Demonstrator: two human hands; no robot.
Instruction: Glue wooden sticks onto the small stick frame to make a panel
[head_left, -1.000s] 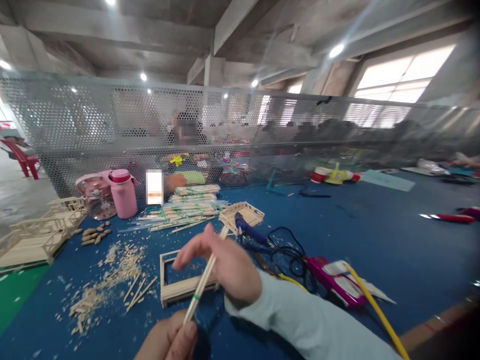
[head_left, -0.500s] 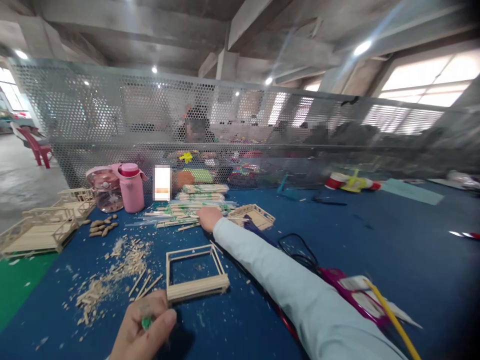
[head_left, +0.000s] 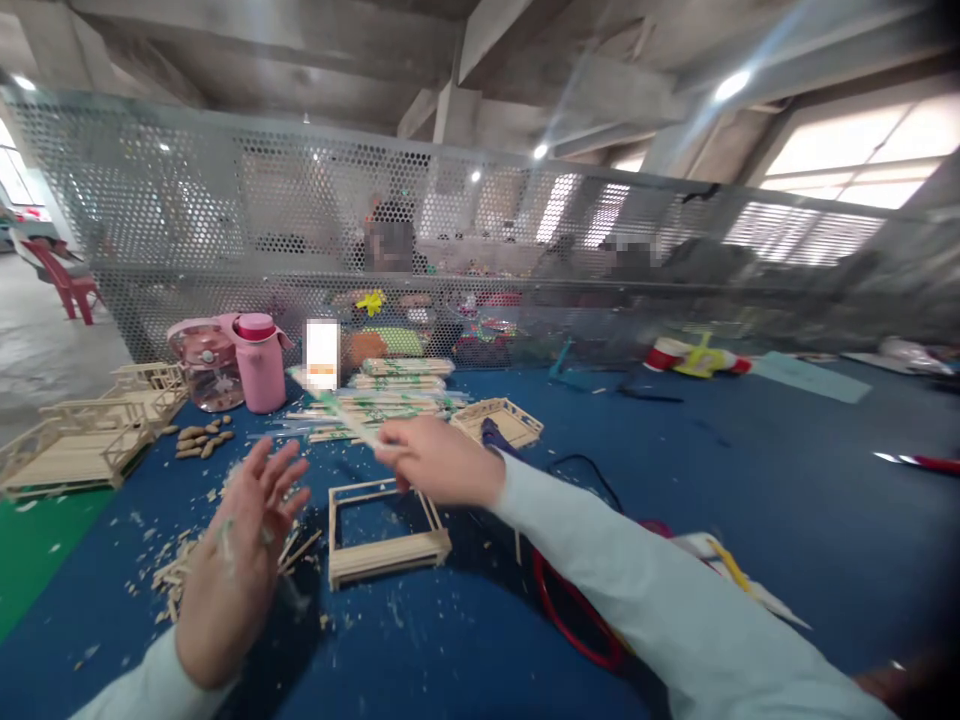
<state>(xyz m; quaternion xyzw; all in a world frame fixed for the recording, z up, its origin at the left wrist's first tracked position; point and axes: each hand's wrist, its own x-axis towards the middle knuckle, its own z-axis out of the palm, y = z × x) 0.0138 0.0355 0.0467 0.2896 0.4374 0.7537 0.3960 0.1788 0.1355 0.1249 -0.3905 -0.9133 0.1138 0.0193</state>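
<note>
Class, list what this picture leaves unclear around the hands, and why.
Head view, motion blur: thin pale wrapped stick in right hand, one or two unclear.
Head view, motion blur: left hand, finger detail lost.
Head view, behind right hand: far corner of square wooden stick frame.

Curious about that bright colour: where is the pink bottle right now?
In the head view, the pink bottle stands at the back left of the blue table, by the perforated screen, just behind the scattered brown nuts.
</note>
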